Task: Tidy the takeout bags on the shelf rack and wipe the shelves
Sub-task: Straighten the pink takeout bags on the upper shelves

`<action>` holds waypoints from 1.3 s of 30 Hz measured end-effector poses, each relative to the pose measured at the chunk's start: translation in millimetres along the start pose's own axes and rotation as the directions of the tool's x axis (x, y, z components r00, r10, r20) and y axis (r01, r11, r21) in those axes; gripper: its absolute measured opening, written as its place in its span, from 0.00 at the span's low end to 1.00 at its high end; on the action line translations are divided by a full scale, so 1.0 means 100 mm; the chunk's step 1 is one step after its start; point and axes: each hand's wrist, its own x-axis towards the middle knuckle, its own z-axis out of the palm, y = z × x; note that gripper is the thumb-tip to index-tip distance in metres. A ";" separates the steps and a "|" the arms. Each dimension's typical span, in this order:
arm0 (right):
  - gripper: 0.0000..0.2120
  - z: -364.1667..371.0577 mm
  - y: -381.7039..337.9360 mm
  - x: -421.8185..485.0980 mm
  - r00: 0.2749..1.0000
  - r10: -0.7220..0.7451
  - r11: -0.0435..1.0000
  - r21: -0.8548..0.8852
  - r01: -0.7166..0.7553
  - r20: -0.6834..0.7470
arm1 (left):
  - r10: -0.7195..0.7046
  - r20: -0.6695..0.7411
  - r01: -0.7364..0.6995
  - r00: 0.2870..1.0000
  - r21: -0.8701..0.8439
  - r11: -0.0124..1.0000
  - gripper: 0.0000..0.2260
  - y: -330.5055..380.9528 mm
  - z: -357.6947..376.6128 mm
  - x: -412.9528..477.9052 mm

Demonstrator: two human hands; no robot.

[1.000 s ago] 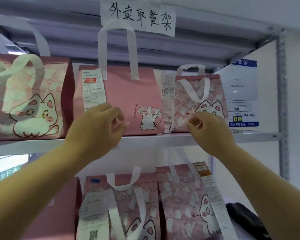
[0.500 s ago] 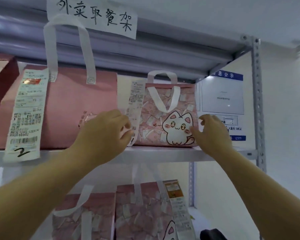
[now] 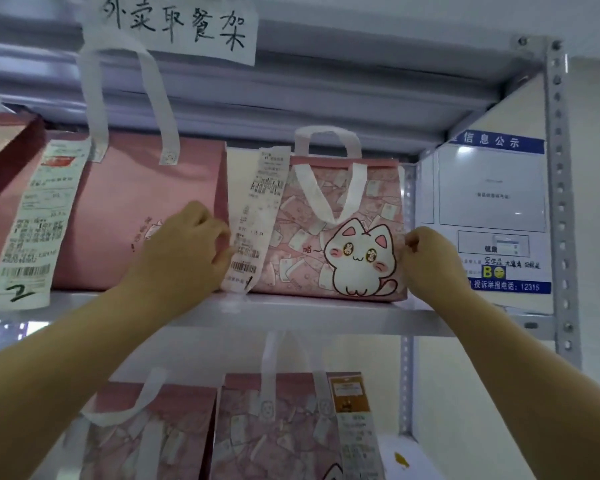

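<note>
A small pink takeout bag (image 3: 329, 216) with a white cat print stands at the right end of the grey metal shelf (image 3: 291, 313). A long receipt (image 3: 257, 220) hangs down its left side. My left hand (image 3: 184, 247) grips the bag's left edge, fingers curled behind the receipt. My right hand (image 3: 426, 258) pinches the bag's right edge. A larger plain pink bag (image 3: 132, 209) with tall white handles stands just to the left, touching the small one.
Another pink bag (image 3: 4, 157) sits at the far left. Several patterned bags (image 3: 274, 434) stand on the lower shelf. A handwritten paper sign (image 3: 174, 26) hangs overhead. A blue-headed notice board (image 3: 492, 209) and the perforated upright (image 3: 561, 202) close off the right.
The view swung right from the large pink bag to the small cat bag. Both hands moved onto the small bag's two side edges and closed on them.
</note>
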 end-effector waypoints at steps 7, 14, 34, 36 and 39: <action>0.07 -0.08 0.15 0.04 0.999 0.007 0.999 0.043 -0.005 -0.041 | -0.069 -0.008 0.069 0.998 0.048 0.996 0.13 0.07 -0.01 0.02; 0.07 -0.12 0.16 0.02 0.999 -0.023 0.997 0.072 0.026 -0.040 | -0.078 0.029 0.077 0.997 0.039 0.996 0.12 0.10 0.02 0.01; 0.06 -0.08 -0.70 -1.01 0.867 -0.483 0.873 0.006 0.487 -0.122 | -0.003 0.062 0.010 0.998 -0.116 0.993 0.14 -0.14 -0.69 -0.54; 0.06 0.02 -0.92 -1.28 0.878 -0.476 0.876 0.054 0.478 -0.045 | 0.038 0.102 -0.027 0.994 -0.114 0.993 0.19 -0.31 -0.84 -0.76; 0.07 0.23 -1.21 -1.68 0.882 -0.463 0.883 0.131 0.450 0.091 | 0.028 0.182 -0.005 0.983 -0.125 0.992 0.18 -0.61 -1.08 -1.13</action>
